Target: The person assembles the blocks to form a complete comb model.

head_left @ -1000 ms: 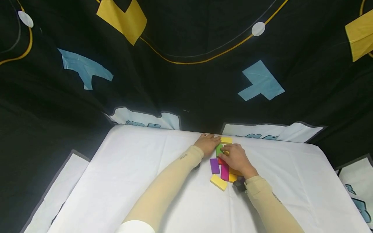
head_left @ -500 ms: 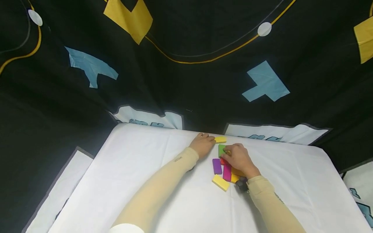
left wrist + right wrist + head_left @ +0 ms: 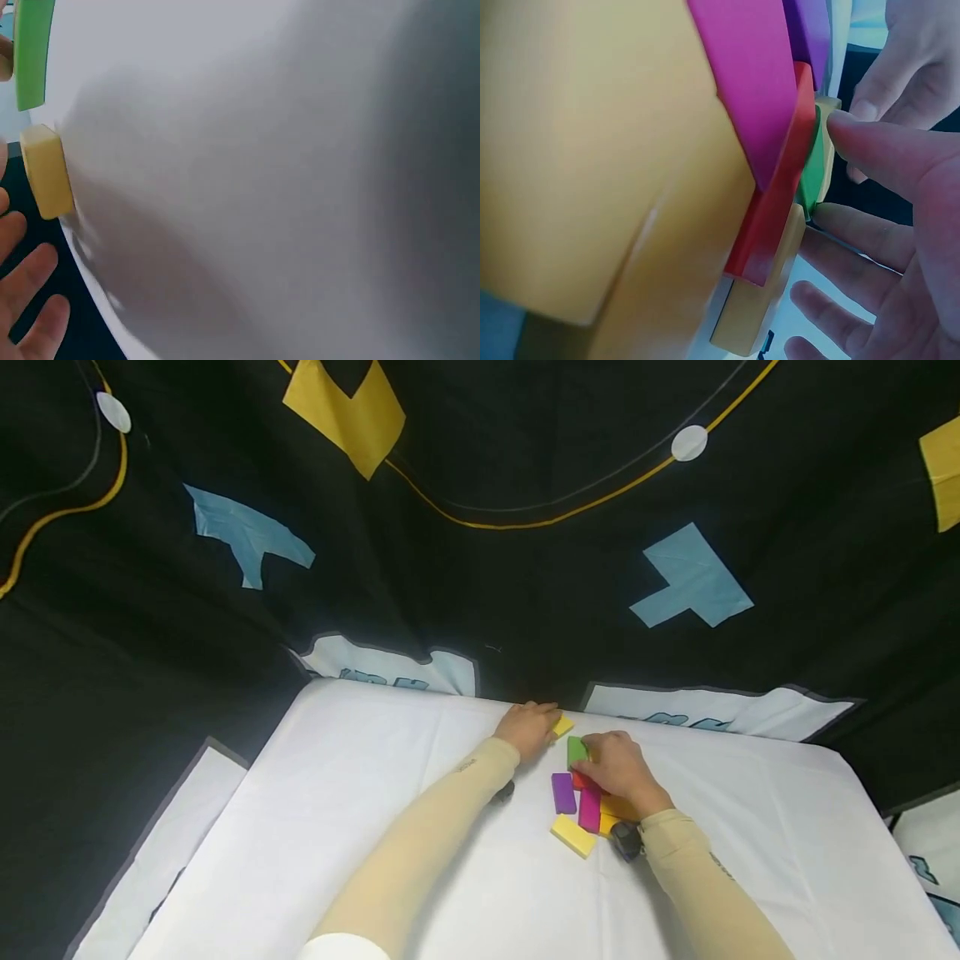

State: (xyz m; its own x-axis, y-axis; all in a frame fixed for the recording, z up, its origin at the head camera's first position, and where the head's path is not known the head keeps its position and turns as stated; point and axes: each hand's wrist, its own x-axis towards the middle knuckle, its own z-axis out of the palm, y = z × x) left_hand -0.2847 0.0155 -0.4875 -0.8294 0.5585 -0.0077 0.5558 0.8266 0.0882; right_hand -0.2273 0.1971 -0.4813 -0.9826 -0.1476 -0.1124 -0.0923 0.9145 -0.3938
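Note:
Rectangular coloured blocks lie clustered on the white table (image 3: 465, 860). My left hand (image 3: 527, 729) is at the far edge, its thumb and index finger at either side of a yellow block (image 3: 562, 726), also seen in the left wrist view (image 3: 48, 172). The other left fingers are spread. My right hand (image 3: 621, 768) pinches a green block (image 3: 576, 752) between thumb and index finger, its other fingers loosely bent. Touching or close by it are a red block (image 3: 776, 195) and an orange-yellow block (image 3: 757, 292), both largely hidden by the right hand in the head view.
Nearer me lie a purple block (image 3: 563, 793), a magenta block (image 3: 589, 811) and a pale yellow block (image 3: 573, 836). Orange blocks (image 3: 617, 807) sit partly under the right wrist. A black curtain (image 3: 510, 602) with taped shapes hangs behind the far edge.
The far yellow block has turned from lying along the table edge to a slant, and has shifted slightly left, away from the green block. The right hand stays at the green block.

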